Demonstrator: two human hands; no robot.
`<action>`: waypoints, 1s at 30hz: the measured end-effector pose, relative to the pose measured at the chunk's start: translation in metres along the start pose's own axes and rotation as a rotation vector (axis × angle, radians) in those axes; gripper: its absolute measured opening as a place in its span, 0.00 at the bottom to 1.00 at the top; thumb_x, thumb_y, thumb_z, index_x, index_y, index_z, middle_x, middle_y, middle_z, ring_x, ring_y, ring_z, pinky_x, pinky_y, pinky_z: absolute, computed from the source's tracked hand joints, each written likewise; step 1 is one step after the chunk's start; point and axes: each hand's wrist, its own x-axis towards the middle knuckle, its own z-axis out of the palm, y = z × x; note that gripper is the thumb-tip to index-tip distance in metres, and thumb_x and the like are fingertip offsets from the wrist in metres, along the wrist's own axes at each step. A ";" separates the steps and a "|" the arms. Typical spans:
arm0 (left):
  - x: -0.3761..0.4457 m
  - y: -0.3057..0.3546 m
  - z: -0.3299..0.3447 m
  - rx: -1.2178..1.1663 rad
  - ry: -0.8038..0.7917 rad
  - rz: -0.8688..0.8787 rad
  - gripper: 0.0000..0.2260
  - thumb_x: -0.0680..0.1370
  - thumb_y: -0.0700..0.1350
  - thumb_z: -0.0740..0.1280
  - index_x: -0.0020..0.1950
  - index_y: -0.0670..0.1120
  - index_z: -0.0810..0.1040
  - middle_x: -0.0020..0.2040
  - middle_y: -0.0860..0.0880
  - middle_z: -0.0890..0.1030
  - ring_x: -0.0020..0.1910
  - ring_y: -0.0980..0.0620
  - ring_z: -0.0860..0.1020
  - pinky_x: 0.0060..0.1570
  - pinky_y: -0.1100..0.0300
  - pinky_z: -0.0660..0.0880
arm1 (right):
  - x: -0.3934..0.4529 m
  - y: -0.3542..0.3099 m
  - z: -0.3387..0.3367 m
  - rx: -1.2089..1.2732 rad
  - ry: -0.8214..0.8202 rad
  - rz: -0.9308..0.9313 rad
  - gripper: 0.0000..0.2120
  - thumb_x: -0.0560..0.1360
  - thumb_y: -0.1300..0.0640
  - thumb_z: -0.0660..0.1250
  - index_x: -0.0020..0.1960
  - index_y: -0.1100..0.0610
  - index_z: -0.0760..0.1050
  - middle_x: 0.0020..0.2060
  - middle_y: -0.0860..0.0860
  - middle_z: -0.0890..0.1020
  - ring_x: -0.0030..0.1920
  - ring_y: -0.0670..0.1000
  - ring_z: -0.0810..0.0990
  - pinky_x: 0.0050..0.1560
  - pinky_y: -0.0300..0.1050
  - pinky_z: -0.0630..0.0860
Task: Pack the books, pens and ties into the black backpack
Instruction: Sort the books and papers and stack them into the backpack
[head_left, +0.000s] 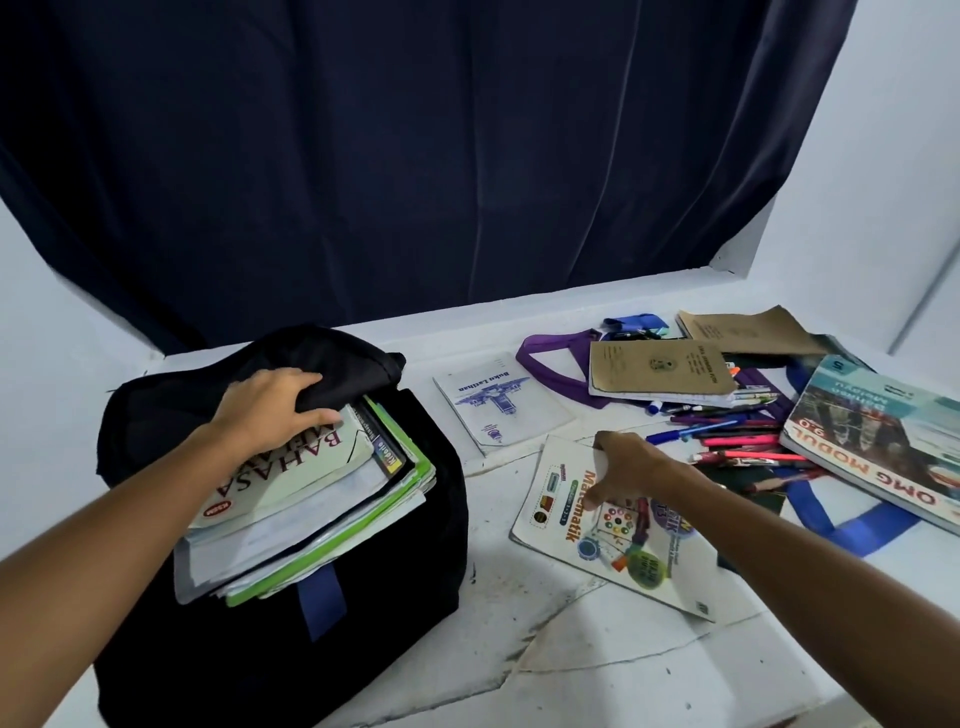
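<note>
Black fabric is bunched under your left hand (270, 410): the fingers curl over the flap of the backpack (291, 613) and hold it back, with the fingertips lying on the white Bahasa book (283, 475) at the top of the stack. That stack sticks out of the bag's mouth, white sheets and green-edged books (410, 499) beneath it.

Your right hand (631, 470) is down on the Matematik book (597, 530), which lies flat on the white table (597, 670) just right of the bag. The fingers are bent and spread across the cover, and the thumb sits at the book's top edge; you cannot tell whether it pinches the cover or only presses on it.

Beyond that hand a white exercise book (501, 402) lies flat, apart from the rest. Farther right, two brown notebooks (662, 371) overlap, the nearer one resting on a purple tie (550, 366). Pens (737, 441) in pink, blue and purple are scattered between the notebooks and the OMG Modul book (878, 441), which lies at the right edge on top of a blue tie (841, 525). A dark blue curtain (441, 156) hangs behind the table.
</note>
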 end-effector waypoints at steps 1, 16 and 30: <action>0.005 0.013 -0.003 -0.007 0.010 0.037 0.34 0.73 0.66 0.67 0.73 0.49 0.71 0.73 0.46 0.70 0.70 0.44 0.70 0.64 0.45 0.70 | 0.001 0.002 0.002 -0.022 0.011 0.000 0.33 0.64 0.49 0.80 0.63 0.55 0.70 0.49 0.50 0.77 0.44 0.48 0.80 0.37 0.38 0.75; 0.059 0.385 0.049 -0.459 -0.262 0.679 0.30 0.73 0.61 0.71 0.71 0.50 0.72 0.70 0.46 0.74 0.66 0.47 0.75 0.64 0.50 0.73 | -0.093 0.188 -0.074 0.627 0.452 0.335 0.13 0.76 0.50 0.70 0.46 0.61 0.79 0.37 0.53 0.79 0.37 0.50 0.76 0.38 0.44 0.74; 0.097 0.586 0.118 -0.522 -0.406 0.601 0.29 0.78 0.57 0.66 0.75 0.45 0.65 0.70 0.42 0.73 0.66 0.43 0.73 0.60 0.54 0.72 | -0.091 0.346 -0.099 1.215 0.804 0.733 0.10 0.79 0.57 0.65 0.55 0.63 0.76 0.44 0.55 0.81 0.40 0.51 0.80 0.34 0.43 0.75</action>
